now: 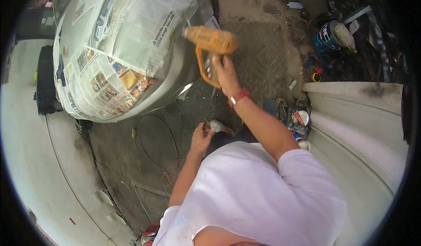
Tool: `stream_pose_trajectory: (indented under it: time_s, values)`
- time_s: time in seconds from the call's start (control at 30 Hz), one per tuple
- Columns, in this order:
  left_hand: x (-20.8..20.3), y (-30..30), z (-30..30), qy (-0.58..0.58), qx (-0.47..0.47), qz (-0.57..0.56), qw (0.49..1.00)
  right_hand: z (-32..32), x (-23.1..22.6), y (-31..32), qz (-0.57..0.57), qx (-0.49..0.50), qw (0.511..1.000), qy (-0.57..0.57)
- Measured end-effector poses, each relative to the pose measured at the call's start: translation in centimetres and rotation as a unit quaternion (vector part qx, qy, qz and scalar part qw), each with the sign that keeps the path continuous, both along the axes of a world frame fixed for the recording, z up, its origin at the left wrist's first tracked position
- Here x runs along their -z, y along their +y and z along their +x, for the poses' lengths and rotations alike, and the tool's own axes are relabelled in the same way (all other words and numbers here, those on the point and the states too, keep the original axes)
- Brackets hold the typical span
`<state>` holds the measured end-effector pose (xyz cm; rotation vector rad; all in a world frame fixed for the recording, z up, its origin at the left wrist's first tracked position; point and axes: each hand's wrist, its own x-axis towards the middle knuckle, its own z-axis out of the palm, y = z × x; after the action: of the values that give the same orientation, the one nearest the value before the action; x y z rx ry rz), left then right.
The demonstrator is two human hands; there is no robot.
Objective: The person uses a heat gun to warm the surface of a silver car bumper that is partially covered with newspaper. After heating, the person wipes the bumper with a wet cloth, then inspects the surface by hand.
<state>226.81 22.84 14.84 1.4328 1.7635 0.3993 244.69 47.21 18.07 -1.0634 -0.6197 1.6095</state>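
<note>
Right of the curved panel (pixel 176 75), the right hand (pixel 227 77) grips an orange heat gun (pixel 213 39); ideally, sweep steadily, sparing the newspaper (pixel 131 35). Left hand (pixel 201 137): fingers bent, grip unclear.

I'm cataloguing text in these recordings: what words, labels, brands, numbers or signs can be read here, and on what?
Wording and brands are not copied here.
Newspaper on the silver panel: some bold lines readable; small print too small.
Orange hand tool in the right hand: dark lettering, blurred.
Blue bucket: large white letters, partly readable.
White shirt: faint blue marking, unreadable.
</note>
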Motion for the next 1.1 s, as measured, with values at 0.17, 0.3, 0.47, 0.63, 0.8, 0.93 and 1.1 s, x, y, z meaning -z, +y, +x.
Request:
stream_pose_trajectory:
  time_s: [0.17,0.3,0.47,0.63,0.8,0.93,1.1]
  values:
    - [2.5,-4.8,-5.3,0.185,-0.044,-0.025,0.981,3.0,1.7,10.4,-0.009,0.097,0.994,0.046]
    - [4.5,-8.0,-7.2,0.253,-0.009,0.003,0.967,4.6,6.7,14.7,-0.033,0.129,0.986,0.100]
    - [4.3,-10.7,-5.7,0.250,-0.037,-0.100,0.962,5.6,14.5,14.7,-0.125,0.098,0.985,0.068]
    - [3.0,-10.1,-3.5,0.243,-0.025,-0.157,0.957,7.6,23.1,12.5,-0.212,0.069,0.974,0.048]
    - [3.9,-8.5,-2.7,0.233,0.012,-0.216,0.948,7.9,30.2,11.1,-0.258,0.056,0.963,0.052]
    - [5.2,-6.6,-1.4,0.181,0.008,-0.259,0.949,7.4,36.0,10.6,-0.279,0.035,0.958,0.058]
    - [7.3,-4.8,-1.0,0.177,0.037,-0.261,0.948,6.9,41.2,10.4,-0.307,0.027,0.951,0.038]
